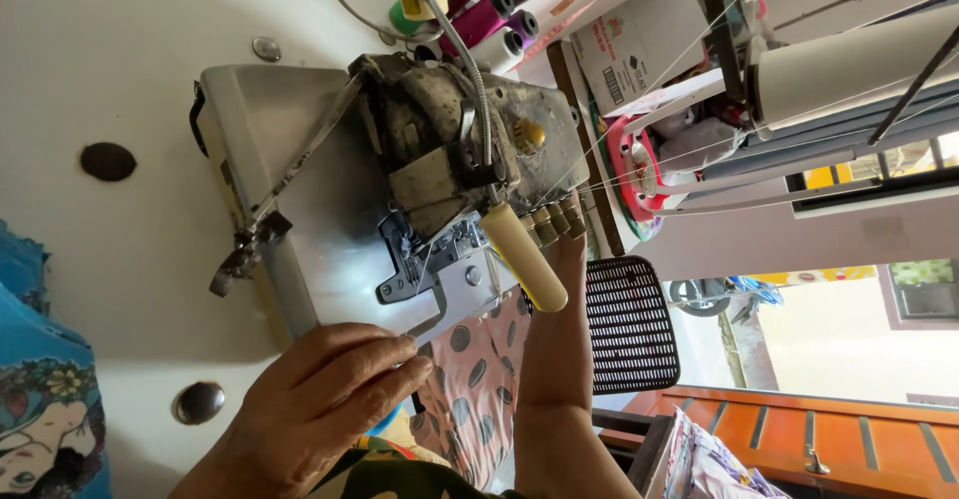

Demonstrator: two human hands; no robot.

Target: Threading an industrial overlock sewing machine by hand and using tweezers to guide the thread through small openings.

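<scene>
**Two hands at a worn sewing machine**

Two hands work at the machine on a white bench. At the far left edge lies a blue printed cloth. The left hand rests palm down at the near edge of the machine's metal plate, its fingers loosely curled with their tips pressed on the plate's edge, just where the pink fabric with dark ovals begins; whether they pinch anything cannot be told. The fabric hangs down from under the grimy sewing machine head, between the two arms. A cream cylindrical handle juts out above it. The right hand reaches up behind that handle towards a row of brass knobs; its fingers are hidden, so their grip cannot be told. Thread spools stand behind the machine. Further right stands a black mesh chair back.
</scene>
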